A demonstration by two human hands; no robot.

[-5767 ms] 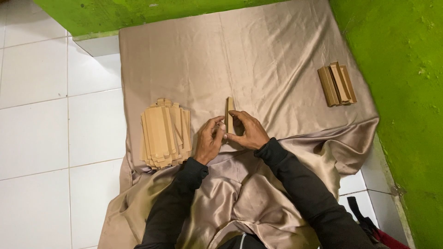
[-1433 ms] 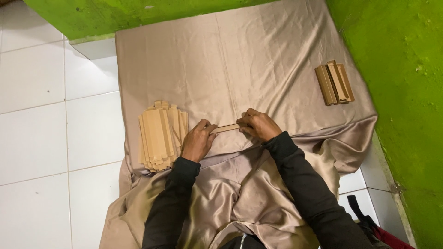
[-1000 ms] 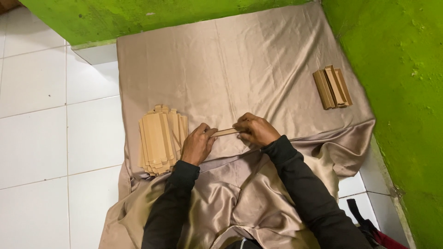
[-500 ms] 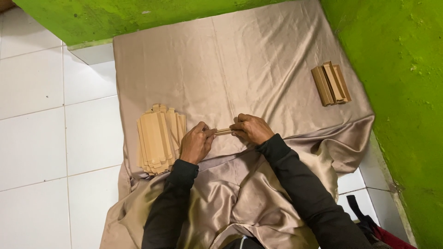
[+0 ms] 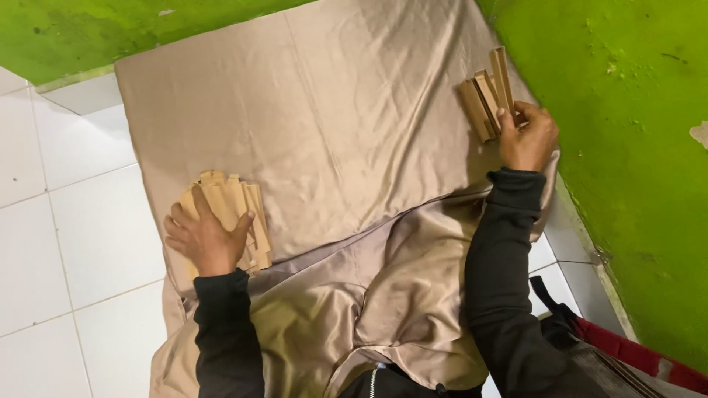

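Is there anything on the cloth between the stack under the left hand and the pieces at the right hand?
Head view: only bare beige cloth lies between the flat stack and the folded pieces.

Even, fairly bright indoor light, sharp throughout

Soft sheen lies on the satin cloth (image 5: 310, 110) between both sets of fingers; faint shadows sit under its folds below them. No harsh glare, slight softness toward the edges.

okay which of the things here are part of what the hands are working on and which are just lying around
In use:
left hand on the flat card stack
right hand at the folded card pile
beige cloth under both

Lying about:
red-and-black bag
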